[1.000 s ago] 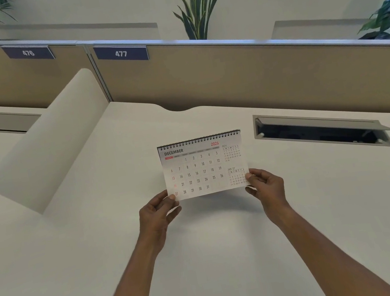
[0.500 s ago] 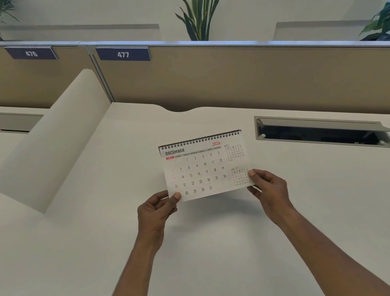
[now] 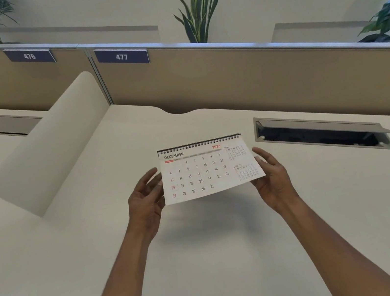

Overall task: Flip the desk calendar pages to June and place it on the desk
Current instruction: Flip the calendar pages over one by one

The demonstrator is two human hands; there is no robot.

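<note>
The desk calendar (image 3: 200,172) is white with a black spiral binding on top, and its front page reads DECEMBER 2026. It hangs tilted a little above the desk (image 3: 233,257), casting a shadow below. My left hand (image 3: 146,200) touches its left edge with the fingers spread and nearly straight. Along the right edge lies my right hand (image 3: 272,178), fingers stretched out and partly behind the lower right corner. The thumbs are hidden.
An open cable hatch (image 3: 323,134) is sunk into the desk at the right. A curved white divider (image 3: 46,157) stands at the left, with a closed hatch (image 3: 7,125) beyond it. Beige partitions labelled 476 and 477 (image 3: 122,56) close off the back, with plants behind them.
Both hands slid from pinching the bottom corners up along the side edges, fingers straightening. The calendar tilted, with its right side lower and its bottom edge lifted off the desk.
</note>
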